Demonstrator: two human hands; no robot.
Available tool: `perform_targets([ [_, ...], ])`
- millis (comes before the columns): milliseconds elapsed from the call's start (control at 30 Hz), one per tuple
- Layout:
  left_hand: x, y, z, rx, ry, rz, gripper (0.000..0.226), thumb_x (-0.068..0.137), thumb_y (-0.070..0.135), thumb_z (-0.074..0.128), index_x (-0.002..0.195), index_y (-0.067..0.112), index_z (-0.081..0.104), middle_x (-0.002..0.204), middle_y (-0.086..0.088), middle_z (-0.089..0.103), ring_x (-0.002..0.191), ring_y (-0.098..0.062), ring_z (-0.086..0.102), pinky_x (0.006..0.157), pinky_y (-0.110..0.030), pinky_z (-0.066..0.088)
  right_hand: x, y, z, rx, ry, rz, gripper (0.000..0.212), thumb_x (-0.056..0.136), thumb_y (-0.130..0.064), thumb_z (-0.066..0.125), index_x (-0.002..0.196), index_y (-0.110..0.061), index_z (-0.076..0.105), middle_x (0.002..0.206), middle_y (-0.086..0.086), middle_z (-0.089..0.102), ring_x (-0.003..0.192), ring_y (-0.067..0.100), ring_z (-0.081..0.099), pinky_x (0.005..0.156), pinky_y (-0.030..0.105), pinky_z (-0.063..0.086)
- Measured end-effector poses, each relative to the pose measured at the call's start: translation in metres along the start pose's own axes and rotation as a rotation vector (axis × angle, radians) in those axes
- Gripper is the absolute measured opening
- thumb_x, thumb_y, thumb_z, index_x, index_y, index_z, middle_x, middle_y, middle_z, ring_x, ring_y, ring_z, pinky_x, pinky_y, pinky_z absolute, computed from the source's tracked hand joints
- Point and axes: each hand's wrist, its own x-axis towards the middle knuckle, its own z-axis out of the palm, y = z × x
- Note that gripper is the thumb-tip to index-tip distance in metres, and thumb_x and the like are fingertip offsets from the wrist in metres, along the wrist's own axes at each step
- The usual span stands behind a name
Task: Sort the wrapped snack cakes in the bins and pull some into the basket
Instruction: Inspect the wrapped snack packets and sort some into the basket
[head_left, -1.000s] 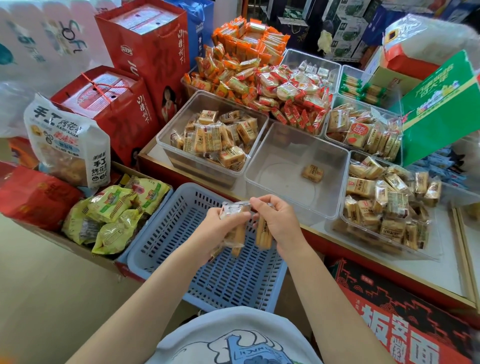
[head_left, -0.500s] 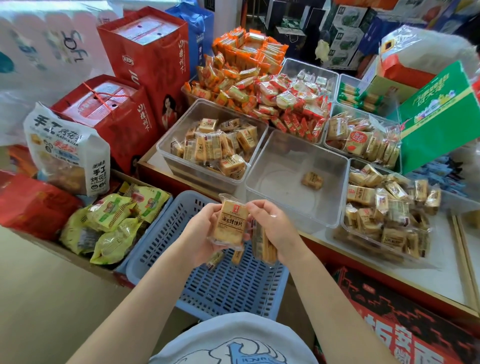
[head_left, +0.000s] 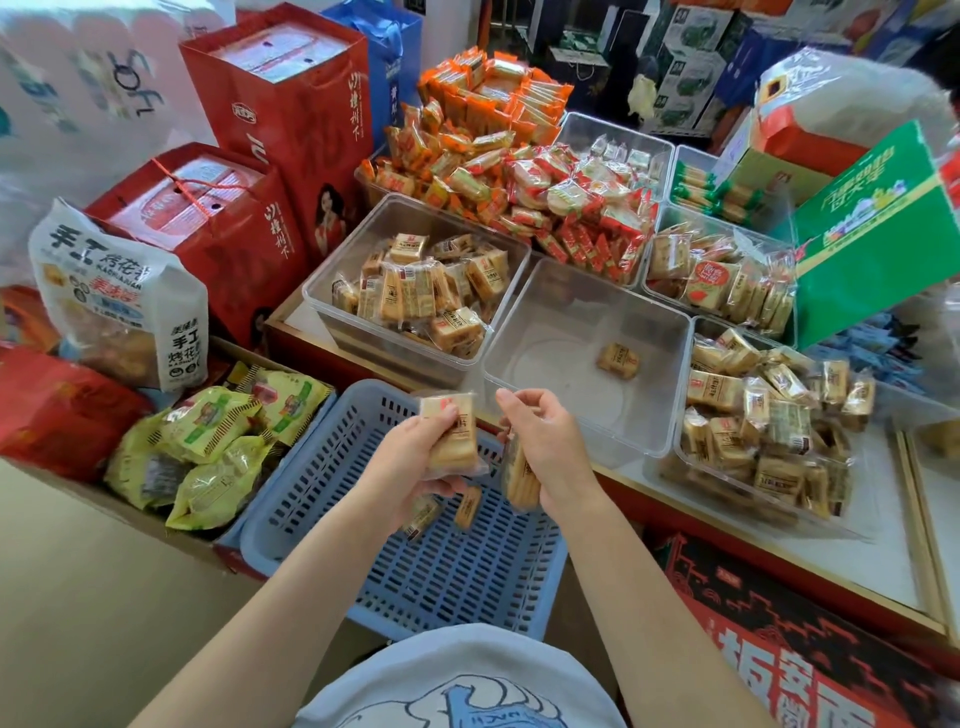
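1. At the far left, a white snack bag (head_left: 124, 296) leaned against the red gift boxes (head_left: 228, 208), and yellow-green packets (head_left: 208, 447) lay piled in a cardboard box just left of the basket.
2. The blue slotted basket (head_left: 363, 561) sat near the person, below the front edge of the counter (head_left: 831, 561).
3. The left hand (head_left: 410, 467) hung over the basket, thumb and fingers curled round a wrapped snack cake (head_left: 451, 431) held upright with its printed face toward the camera; more wrapped cakes (head_left: 441, 512) hung below that hand, just above the basket floor, and whether the fingers held them or they lay loose could not be told.
4. The right hand (head_left: 550, 447) hovered just right of the left, over the basket's far right corner, its fingers clenched round a small stack of cakes (head_left: 519, 478) turned edge-on; the two hands were close but not touching.
5. Beyond the hands, the left clear bin (head_left: 332, 291) held many tan wrapped cakes.
6. The middle clear bin (head_left: 530, 332) held a single cake (head_left: 618, 359), well apart from both hands.
7. The right clear bin (head_left: 691, 483) was heaped with the same tan cakes.
8. Farther back lay orange and red packets (head_left: 519, 166), and a green carton (head_left: 878, 228) stood tilted at the far right.
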Motion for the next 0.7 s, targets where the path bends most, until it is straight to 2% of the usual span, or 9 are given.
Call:
perform_targets([
  [67, 0.006, 0.001, -0.003, 0.100, 0.075, 0.039, 0.032, 0.102, 0.036, 0.060, 0.119, 0.009, 0.059, 0.095, -0.013, 0.077, 0.070, -0.022, 0.074, 0.058, -0.031, 0.058, -0.001, -0.001, -0.005, -0.001, -0.135, 0.103, 0.034, 0.096, -0.047, 0.064, 0.113, -0.019, 0.057, 0.102, 0.007, 0.060, 0.091, 0.020, 0.061, 0.095, 0.050, 0.055],
  [167, 0.009, 0.000, -0.005, 0.189, 0.032, 0.044, 0.028, 0.101, 0.033, 0.064, 0.123, 0.017, 0.056, 0.113, -0.009, 0.073, 0.092, -0.021, 0.075, 0.066, -0.030, 0.060, -0.002, -0.002, -0.005, -0.064, -0.288, 0.188, 0.032, 0.098, -0.044, 0.061, 0.118, -0.021, 0.051, 0.106, 0.009, 0.062, 0.096, 0.026, 0.064, 0.098, 0.056, 0.054],
  [267, 0.009, -0.003, -0.001, 0.235, -0.008, 0.054, 0.025, 0.099, 0.028, 0.067, 0.121, 0.021, 0.057, 0.114, -0.006, 0.073, 0.093, -0.018, 0.076, 0.066, -0.027, 0.059, -0.002, 0.001, -0.002, -0.114, -0.246, 0.154, 0.025, 0.098, -0.036, 0.061, 0.117, -0.023, 0.051, 0.113, 0.013, 0.065, 0.107, 0.031, 0.066, 0.096, 0.056, 0.055],
  [367, 0.012, -0.005, -0.002, 0.226, 0.049, 0.074, 0.026, 0.099, 0.026, 0.067, 0.121, 0.022, 0.056, 0.117, -0.007, 0.072, 0.098, -0.021, 0.074, 0.068, -0.028, 0.060, 0.001, 0.001, -0.008, 0.042, -0.215, 0.152, 0.029, 0.098, -0.030, 0.064, 0.119, -0.016, 0.050, 0.103, 0.013, 0.065, 0.092, 0.027, 0.069, 0.089, 0.050, 0.059],
  [433, 0.011, -0.004, -0.003, 0.238, 0.056, 0.049, 0.034, 0.098, 0.031, 0.069, 0.126, 0.020, 0.054, 0.120, -0.007, 0.069, 0.101, -0.021, 0.073, 0.068, -0.028, 0.060, 0.001, 0.000, -0.014, 0.097, -0.224, 0.120, 0.033, 0.098, -0.029, 0.065, 0.121, -0.013, 0.049, 0.099, 0.015, 0.066, 0.086, 0.026, 0.069, 0.086, 0.048, 0.060],
  [567, 0.007, -0.008, 0.008, 0.254, -0.138, -0.004, 0.066, 0.078, 0.059, 0.072, 0.127, 0.017, 0.060, 0.115, -0.009, 0.075, 0.101, -0.021, 0.075, 0.079, -0.033, 0.062, 0.000, -0.002, -0.012, 0.115, -0.159, 0.016, 0.036, 0.096, -0.039, 0.066, 0.122, -0.019, 0.052, 0.104, 0.008, 0.065, 0.093, 0.023, 0.070, 0.090, 0.053, 0.060],
  [700, 0.008, -0.013, 0.015, 0.211, -0.183, 0.022, 0.064, 0.075, 0.056, 0.073, 0.123, 0.014, 0.065, 0.109, -0.007, 0.078, 0.103, -0.021, 0.075, 0.087, -0.037, 0.062, 0.000, 0.000, -0.012, 0.140, -0.131, -0.015, 0.043, 0.090, -0.053, 0.066, 0.118, -0.023, 0.055, 0.111, 0.014, 0.068, 0.106, 0.032, 0.071, 0.092, 0.055, 0.058],
])
